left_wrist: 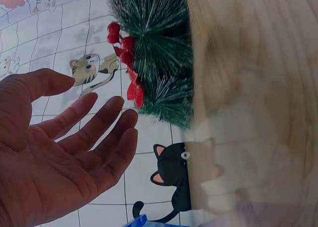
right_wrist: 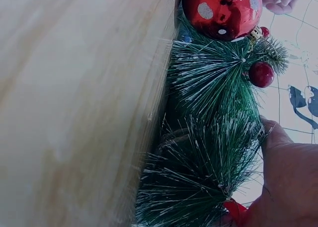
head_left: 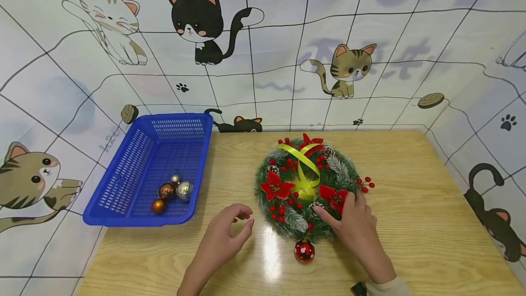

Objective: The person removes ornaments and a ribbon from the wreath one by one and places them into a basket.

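Note:
A green Christmas wreath (head_left: 283,216) lies on the table, dressed with red poinsettias, berries, pinecones and a yellow ribbon (head_left: 302,172). At its near edge sits a red bauble with white dots (head_left: 304,251), also large in the right wrist view. My right hand (head_left: 359,227) grips the wreath's lower right side, thumb on top and fingers toward the outer edge; some fingertips are hidden among the needles. To the left of the wreath, apart from it, my left hand (head_left: 226,236) hovers with loosely bent fingers and holds nothing. The left wrist view shows its bare palm (left_wrist: 54,172).
A blue plastic basket (head_left: 94,211) stands at the left of the wooden table (head_left: 427,223). Several baubles, among them a silver one (head_left: 184,191) and a copper one (head_left: 166,191), lie inside. A cat-patterned sheet (head_left: 279,49) hangs behind the table and along its sides.

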Demonstrator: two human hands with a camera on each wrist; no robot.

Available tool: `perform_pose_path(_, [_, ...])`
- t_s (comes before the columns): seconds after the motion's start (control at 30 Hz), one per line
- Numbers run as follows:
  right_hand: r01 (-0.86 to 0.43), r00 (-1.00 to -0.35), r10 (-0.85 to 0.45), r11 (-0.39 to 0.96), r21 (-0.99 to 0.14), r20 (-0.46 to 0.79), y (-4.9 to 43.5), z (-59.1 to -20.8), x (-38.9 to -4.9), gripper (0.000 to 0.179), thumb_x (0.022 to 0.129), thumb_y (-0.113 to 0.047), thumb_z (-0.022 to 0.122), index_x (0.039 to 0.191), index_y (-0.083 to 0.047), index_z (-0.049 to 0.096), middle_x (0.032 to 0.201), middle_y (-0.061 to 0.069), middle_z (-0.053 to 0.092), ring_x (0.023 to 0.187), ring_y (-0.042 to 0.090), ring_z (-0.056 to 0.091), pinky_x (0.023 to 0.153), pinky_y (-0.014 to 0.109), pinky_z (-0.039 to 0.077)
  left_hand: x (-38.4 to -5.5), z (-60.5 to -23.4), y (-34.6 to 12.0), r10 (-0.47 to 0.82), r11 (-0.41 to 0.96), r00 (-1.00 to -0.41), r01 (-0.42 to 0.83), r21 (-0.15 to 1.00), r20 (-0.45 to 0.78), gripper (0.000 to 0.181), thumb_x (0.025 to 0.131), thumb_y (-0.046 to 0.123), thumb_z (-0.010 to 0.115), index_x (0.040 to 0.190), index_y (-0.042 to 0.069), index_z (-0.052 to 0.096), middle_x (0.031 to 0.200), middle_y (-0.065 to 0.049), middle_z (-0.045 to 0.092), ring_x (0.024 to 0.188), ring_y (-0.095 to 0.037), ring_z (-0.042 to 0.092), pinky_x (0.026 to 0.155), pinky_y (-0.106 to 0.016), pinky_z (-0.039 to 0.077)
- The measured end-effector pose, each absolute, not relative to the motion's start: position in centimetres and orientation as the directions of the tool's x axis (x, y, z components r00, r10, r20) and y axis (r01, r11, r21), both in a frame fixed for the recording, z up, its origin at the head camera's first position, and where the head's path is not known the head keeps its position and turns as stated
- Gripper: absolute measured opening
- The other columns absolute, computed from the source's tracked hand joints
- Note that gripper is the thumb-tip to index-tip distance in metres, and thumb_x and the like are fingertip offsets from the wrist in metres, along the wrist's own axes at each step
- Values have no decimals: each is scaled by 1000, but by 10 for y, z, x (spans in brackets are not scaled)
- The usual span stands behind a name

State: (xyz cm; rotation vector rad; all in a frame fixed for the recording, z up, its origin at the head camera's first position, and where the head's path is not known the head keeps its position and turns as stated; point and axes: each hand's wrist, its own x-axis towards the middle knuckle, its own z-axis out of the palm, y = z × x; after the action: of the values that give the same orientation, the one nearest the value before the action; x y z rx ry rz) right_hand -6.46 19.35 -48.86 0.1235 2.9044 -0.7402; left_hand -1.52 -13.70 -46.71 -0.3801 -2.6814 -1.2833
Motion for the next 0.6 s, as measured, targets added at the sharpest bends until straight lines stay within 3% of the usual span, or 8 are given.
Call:
perform_pose_path(0.2, [87,-994,50,888,-452,-94,192,-489,-61,102,93,-82,65,124,13,47,158,51,26,126,73,48,80,71,37,-13,-469,-129,190,619,-959,282,733,208,19,97,12,81,112,22,73,109,6,74,103,-13,69,90,-43,58])
perform_pose_path(0.6, [92,-995,62,896,-434,-84,188,-488,-61,105,92,-83,65,129,14,47,160,49,27,122,71,53,79,68,37,-8,-475,-117,311,599,-937,326,732,163,25,97,21,82,119,13,74,111,3,75,103,-13,69,89,-39,59])
